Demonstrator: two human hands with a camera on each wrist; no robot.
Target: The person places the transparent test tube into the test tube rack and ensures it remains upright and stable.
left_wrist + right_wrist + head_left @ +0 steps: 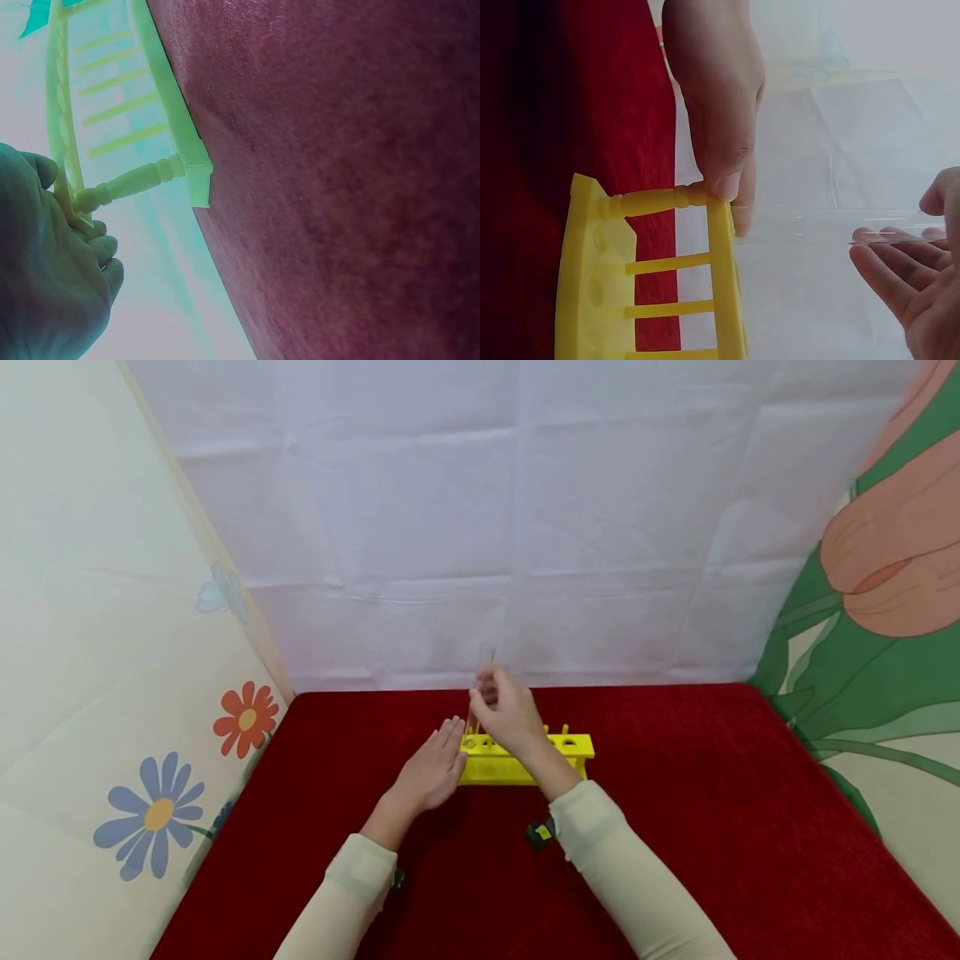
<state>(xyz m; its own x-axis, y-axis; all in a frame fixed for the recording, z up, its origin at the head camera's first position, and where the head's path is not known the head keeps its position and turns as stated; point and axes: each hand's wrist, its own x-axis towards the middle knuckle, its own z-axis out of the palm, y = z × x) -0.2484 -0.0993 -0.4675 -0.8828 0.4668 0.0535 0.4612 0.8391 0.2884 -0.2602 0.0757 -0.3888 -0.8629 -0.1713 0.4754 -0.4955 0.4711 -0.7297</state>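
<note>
A yellow test tube rack point(487, 770) stands on the red cloth, its top plate pierced by a row of holes. At its left end, my left hand point(431, 770) holds the top plate, with thumb point(726, 184) on the near side and fingers over the far side. My right hand point(513, 714) pinches a clear glass test tube point(795, 225) near its upper part, between thumb and fingers. The tube is upright over the rack's leftmost hole, its lower end right at the top plate. In the left wrist view, the rack's end post point(135, 182) shows beside my left fingers.
Red cloth point(675, 827) covers the table. A white sheet point(420, 510) hangs behind its far edge, and flower-printed panels point(885, 693) stand at both sides. A dark wrist camera point(540, 835) sits under my right cuff.
</note>
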